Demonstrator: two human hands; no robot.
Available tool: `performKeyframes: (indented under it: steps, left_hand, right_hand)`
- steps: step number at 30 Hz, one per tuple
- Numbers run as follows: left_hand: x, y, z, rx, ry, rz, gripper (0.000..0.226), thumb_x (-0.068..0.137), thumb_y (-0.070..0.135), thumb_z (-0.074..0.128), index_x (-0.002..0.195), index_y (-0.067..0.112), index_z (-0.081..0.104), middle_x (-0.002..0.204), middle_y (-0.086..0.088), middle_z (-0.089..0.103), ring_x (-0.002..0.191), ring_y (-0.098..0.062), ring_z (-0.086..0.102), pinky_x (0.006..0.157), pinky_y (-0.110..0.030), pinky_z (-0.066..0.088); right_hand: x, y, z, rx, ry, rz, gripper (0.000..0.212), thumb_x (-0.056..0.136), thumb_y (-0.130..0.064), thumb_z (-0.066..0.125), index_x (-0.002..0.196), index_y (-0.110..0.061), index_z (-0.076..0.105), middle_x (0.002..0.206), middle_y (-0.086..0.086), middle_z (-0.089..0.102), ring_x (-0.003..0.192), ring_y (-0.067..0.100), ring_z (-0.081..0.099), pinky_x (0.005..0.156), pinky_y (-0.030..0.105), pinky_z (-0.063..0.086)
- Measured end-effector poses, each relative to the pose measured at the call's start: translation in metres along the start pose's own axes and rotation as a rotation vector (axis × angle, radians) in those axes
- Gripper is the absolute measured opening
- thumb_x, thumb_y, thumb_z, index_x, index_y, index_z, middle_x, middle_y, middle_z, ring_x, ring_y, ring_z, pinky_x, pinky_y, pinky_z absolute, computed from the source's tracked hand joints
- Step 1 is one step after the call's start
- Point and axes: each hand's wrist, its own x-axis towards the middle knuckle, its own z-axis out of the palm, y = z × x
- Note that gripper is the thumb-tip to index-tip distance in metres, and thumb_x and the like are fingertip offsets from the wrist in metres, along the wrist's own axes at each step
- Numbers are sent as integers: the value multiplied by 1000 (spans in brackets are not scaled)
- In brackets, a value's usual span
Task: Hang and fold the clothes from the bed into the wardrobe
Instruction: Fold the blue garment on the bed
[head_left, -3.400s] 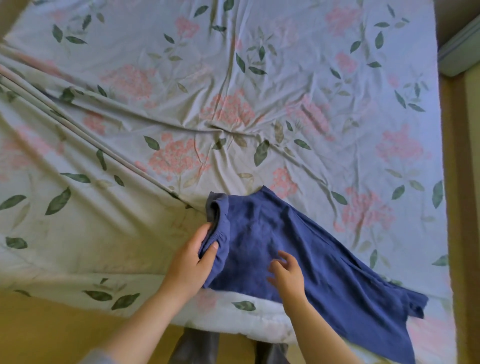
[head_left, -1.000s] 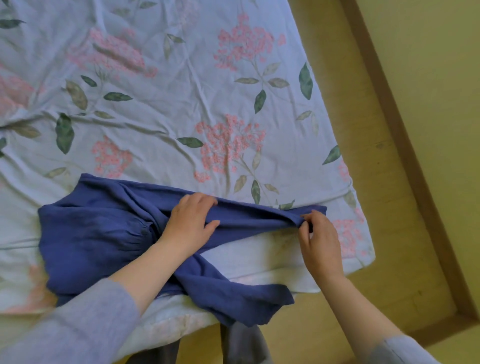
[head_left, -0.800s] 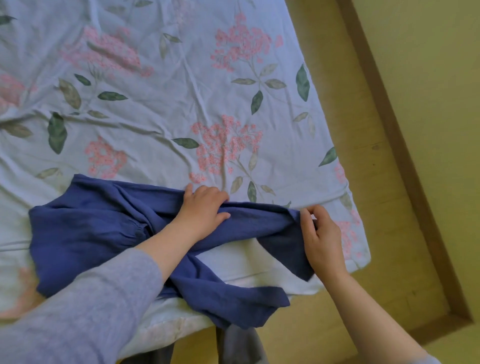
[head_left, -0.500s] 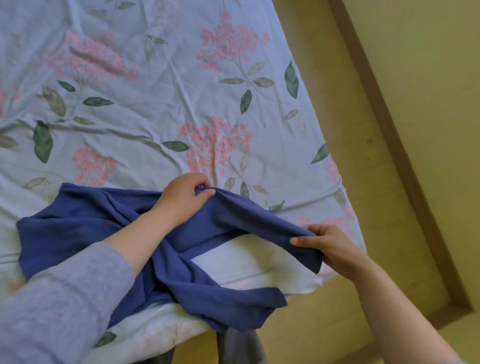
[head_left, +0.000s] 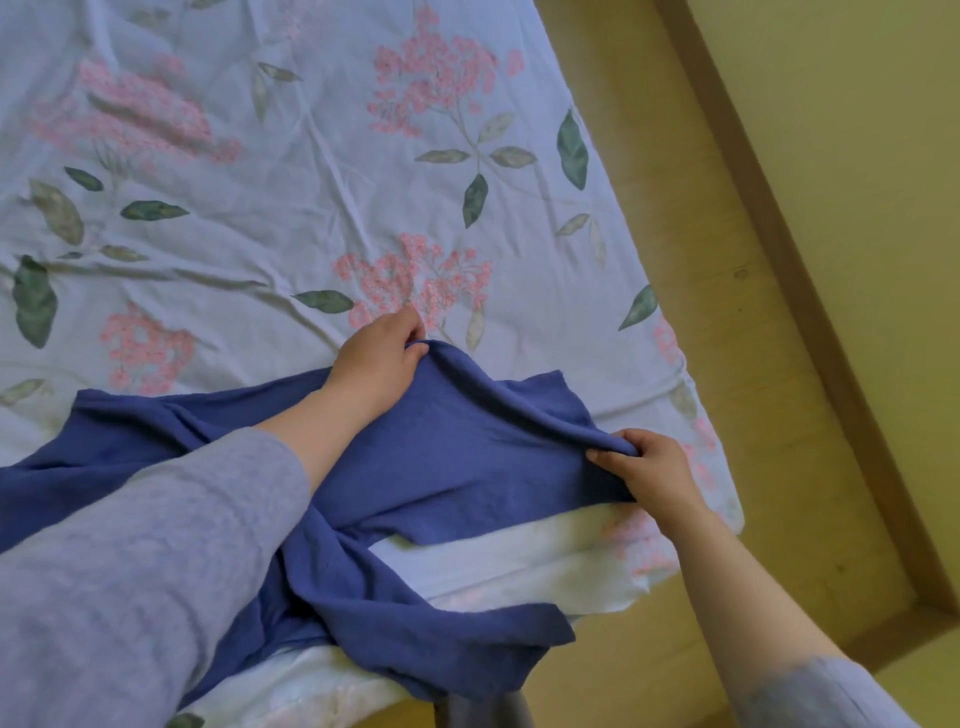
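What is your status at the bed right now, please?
Left hand grips blue garment, fold raised. Right hand pinches its near edge. Part overhangs bed edge. Nothing blocking.

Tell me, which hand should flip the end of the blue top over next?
Probably the right hand. It pinches the free end of the blue top near the corner of the bed, so it can swing that end across. The left hand grips the cloth farther in, where it can hold the fold.
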Motion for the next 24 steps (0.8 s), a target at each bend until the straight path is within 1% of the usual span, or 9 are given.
performKeyframes:
  steps: [2,4,7,10,13,15,18,22,24]
  left_hand:
    - [5,2,2,22,-20,-16,7,98,20,49,96,13,49,91,-4,57,86,-29,53,69,-36,36]
    - [9,3,2,26,-61,-25,12,97,25,52,100,14,52,94,-2,58,88,-27,54,72,-36,40]
    - [11,5,2,11,-150,-14,12,92,34,59,90,23,55,86,7,56,85,-19,53,75,-34,40]
    - [9,9,4,-4,-163,4,24,91,27,60,70,30,48,73,11,52,80,-20,52,70,-32,35]
    - [8,12,5,-151,-82,-18,17,89,17,60,75,27,57,81,8,58,84,-19,54,73,-33,41]
    - [9,15,7,-181,-45,-13,10,90,17,61,82,23,61,86,5,60,86,-20,55,74,-33,42]
    - [10,18,12,-109,-17,-18,6,92,21,60,92,19,66,98,-2,60,91,-22,55,82,-37,45]
    - [1,17,17,-2,111,12,13,91,13,59,102,10,63,106,-9,57,100,-28,52,88,-38,41]
    - [-17,13,13,34,229,55,17,88,13,63,105,9,62,106,-9,56,100,-29,49,90,-37,40]
  right_hand:
    - [-1,-2,-7,85,-96,53,10,82,-9,74,87,-2,68,75,9,62,72,22,55,60,27,43]
    - [0,-8,-15,112,-273,110,26,80,-29,78,93,-8,72,84,6,70,80,19,62,73,31,45]
    - [16,-30,-12,2,-238,57,51,79,-60,68,76,-10,62,74,4,52,72,16,49,71,33,36]
    - [30,-55,8,-123,-156,-4,51,83,-57,66,73,-8,55,71,5,41,67,15,40,63,30,31]
    - [38,-65,20,-73,-167,-54,37,87,-39,69,74,-6,58,68,6,43,66,14,41,59,29,32]
    - [45,-65,18,65,76,-193,35,90,-28,66,74,1,58,65,3,47,63,11,42,60,29,33]
    - [50,-65,17,1,329,-311,30,92,-28,61,66,-16,51,59,-9,48,57,4,44,54,19,32]
    - [53,-57,26,-66,266,-237,17,94,-36,61,92,-20,60,77,-12,61,74,4,57,65,19,41]
    - [43,-51,24,3,297,-228,27,93,-38,61,112,-19,59,90,-10,64,84,5,60,71,16,42]
